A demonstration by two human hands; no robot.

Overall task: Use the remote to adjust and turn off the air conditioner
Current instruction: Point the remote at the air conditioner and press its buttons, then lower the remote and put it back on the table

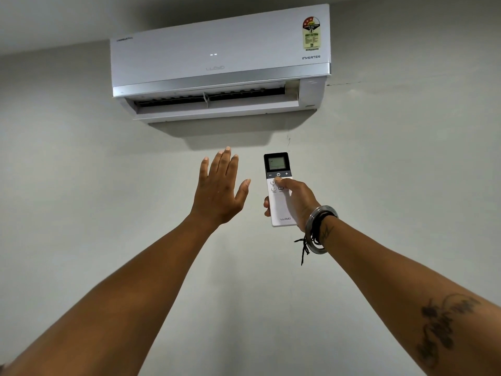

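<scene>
A white wall-mounted air conditioner (221,54) hangs high on the wall, its lower flap open and two small lights lit on its front. My right hand (296,203) holds a slim white remote (279,204) upright below the unit, pointed up at it. The remote has a dark top with a small screen, and my thumb rests on the buttons just under the power key. My left hand (221,188) is raised beside the remote, to its left, palm toward the unit and fingers spread, holding nothing.
A plain grey-white wall (81,172) fills the view around and below the unit. A thin crack (344,83) runs to the right of the unit. Bangles and a black thread (315,232) sit on my right wrist.
</scene>
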